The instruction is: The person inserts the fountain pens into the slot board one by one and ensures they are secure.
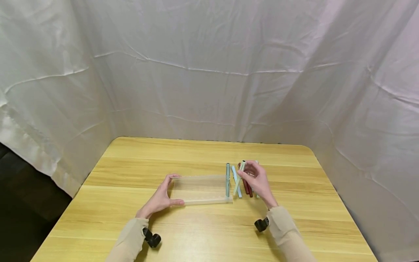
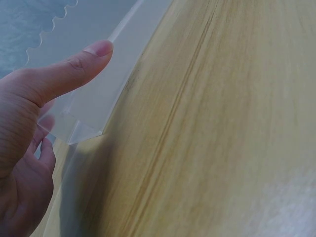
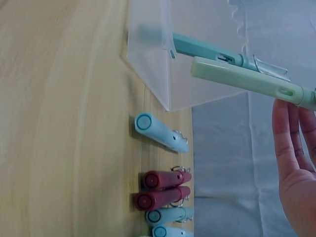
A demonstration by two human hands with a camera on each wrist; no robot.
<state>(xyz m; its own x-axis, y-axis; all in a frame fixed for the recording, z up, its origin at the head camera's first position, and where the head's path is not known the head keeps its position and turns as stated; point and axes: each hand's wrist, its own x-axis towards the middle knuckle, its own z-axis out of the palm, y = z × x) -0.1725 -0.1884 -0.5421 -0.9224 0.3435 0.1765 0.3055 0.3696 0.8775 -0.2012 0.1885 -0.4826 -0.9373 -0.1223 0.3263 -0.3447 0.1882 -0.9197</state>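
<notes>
A clear plastic pen stand [image 1: 200, 189] with a scalloped edge sits on the table, gripped at its left end by my left hand [image 1: 160, 195]. In the left wrist view the thumb [image 2: 79, 69] presses over its front part. A teal fountain pen [image 1: 227, 182] lies in the stand's right end. My right hand [image 1: 259, 179] pinches a pale green fountain pen [image 3: 242, 80], held tilted just right of the stand. Below and beside that hand lie a light blue pen [image 3: 158, 132] and two dark red pens [image 3: 163, 198].
Two more bluish pens [image 3: 170, 216] lie past the red ones in the right wrist view. The wooden table [image 1: 196, 233] ends at a pale curtain [image 1: 203, 91] behind. Black cameras [image 1: 152, 239] sit on both wrists.
</notes>
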